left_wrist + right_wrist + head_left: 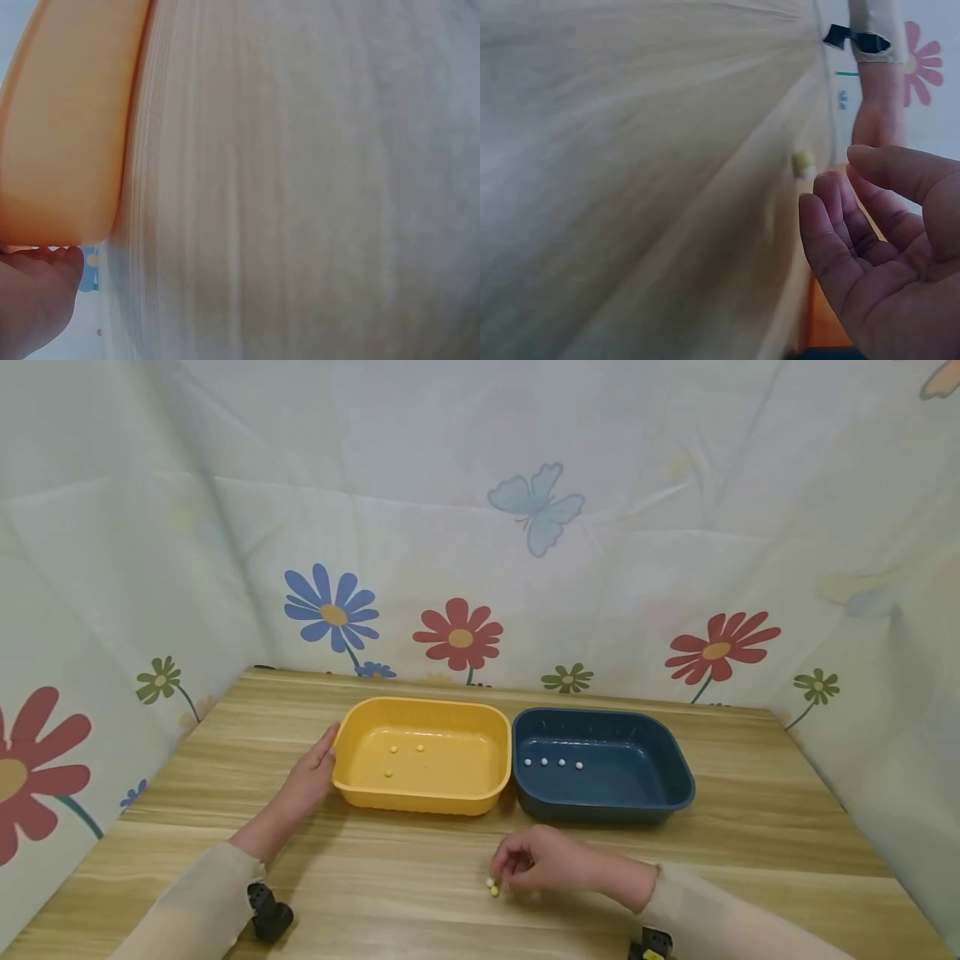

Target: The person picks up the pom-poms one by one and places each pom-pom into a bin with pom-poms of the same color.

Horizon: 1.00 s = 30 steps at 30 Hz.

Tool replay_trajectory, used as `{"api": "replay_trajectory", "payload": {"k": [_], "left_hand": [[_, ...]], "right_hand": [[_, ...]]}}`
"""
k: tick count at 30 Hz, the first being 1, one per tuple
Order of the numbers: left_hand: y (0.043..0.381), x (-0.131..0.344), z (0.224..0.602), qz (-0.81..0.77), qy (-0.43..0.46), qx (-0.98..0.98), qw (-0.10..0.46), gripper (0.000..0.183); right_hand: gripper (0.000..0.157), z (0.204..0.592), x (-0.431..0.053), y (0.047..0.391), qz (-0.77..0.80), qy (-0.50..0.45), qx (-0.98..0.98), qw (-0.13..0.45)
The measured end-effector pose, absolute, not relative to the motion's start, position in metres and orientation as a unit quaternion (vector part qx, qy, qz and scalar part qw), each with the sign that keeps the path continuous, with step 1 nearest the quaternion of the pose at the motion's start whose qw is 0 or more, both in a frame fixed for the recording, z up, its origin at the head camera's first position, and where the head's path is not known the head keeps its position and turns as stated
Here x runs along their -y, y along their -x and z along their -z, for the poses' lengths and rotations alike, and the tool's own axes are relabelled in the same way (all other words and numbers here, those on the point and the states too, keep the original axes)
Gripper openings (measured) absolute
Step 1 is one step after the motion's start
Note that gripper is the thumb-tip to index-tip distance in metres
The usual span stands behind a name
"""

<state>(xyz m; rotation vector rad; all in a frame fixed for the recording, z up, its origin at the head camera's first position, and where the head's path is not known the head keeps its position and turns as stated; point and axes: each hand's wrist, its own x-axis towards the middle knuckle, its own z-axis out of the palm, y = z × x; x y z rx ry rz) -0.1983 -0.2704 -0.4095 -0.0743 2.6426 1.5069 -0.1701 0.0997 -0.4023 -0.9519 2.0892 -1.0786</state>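
Observation:
My left hand (314, 770) lies against the left end of a yellow plastic bin (420, 803), its fingers along the outer wall; the left wrist view also shows the fingers touching the bin's end (64, 187). Three small yellow balls (393, 749) lie inside that bin. Over the table in front of the bins, my right hand (546, 858) has loosely bent fingers, with thumb and fingertips apart. Nothing shows between them in the right wrist view. Close to those fingertips, a small white ball (491, 882) and a yellow ball (495, 891) sit on the table.
A dark blue bin (607, 812) stands right beside the yellow one and holds several white balls (562, 762) in a row. Both stand toward the back of the wood-grain table (390, 877). Behind it hangs a flowered cloth (420, 552).

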Motion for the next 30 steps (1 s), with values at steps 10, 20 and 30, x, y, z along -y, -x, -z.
{"api": "replay_trajectory", "payload": {"k": [10,20,30], "left_hand": [[0.199,0.273,0.409,-0.5,0.017,-0.864,0.05,0.055],[0.199,0.272,0.408,-0.492,0.02,-0.869,0.045,0.054],[0.197,0.27,0.407,-0.487,0.024,-0.872,0.047,0.054]], "right_hand": [[0.01,0.413,-0.098,0.165,0.389,0.383,-0.791,0.276],[0.014,0.414,-0.094,0.161,0.356,0.393,-0.814,0.236],[0.012,0.415,-0.093,0.158,0.358,0.375,-0.818,0.251]]}}
